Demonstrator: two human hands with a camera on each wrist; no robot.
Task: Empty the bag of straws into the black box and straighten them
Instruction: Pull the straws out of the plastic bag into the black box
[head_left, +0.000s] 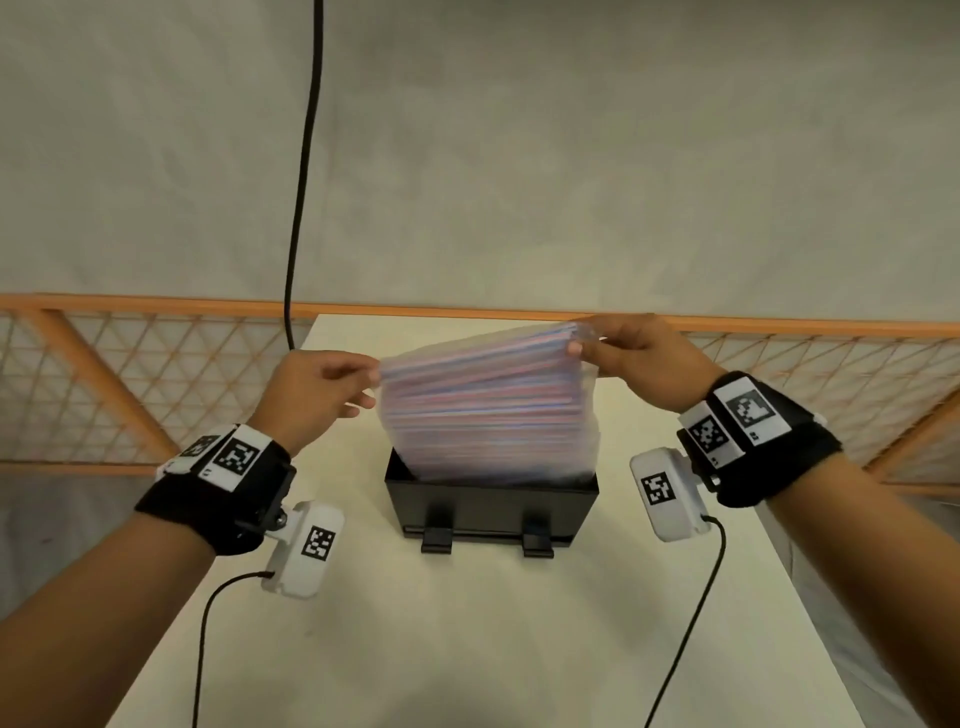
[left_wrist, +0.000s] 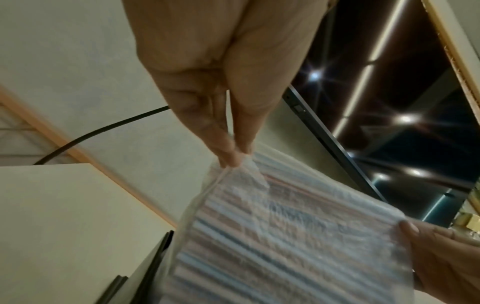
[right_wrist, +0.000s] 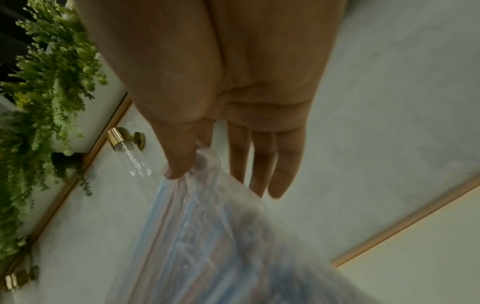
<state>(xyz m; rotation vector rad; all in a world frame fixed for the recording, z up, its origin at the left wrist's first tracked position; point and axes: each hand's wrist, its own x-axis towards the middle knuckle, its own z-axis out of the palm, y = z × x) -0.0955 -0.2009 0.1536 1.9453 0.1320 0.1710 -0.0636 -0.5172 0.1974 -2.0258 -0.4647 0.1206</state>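
A clear plastic bag (head_left: 488, 410) packed with pink, blue and white straws hangs over the black box (head_left: 493, 506), its lower end inside the box opening. The straws lie roughly sideways in the bag, tilted up to the right. My left hand (head_left: 358, 387) pinches the bag's upper left corner between thumb and fingertips; the left wrist view shows this pinch on the bag (left_wrist: 285, 236). My right hand (head_left: 584, 343) pinches the upper right corner, thumb on the plastic of the bag (right_wrist: 221, 236), other fingers straight behind it. Blur smears the bag.
The box stands mid-table on a white table (head_left: 467, 649) with two black clips on its front. An orange lattice railing (head_left: 104, 374) runs behind the table's far edge. A black cable (head_left: 301, 171) hangs down at the back. Thin cables trail from both wrist cameras.
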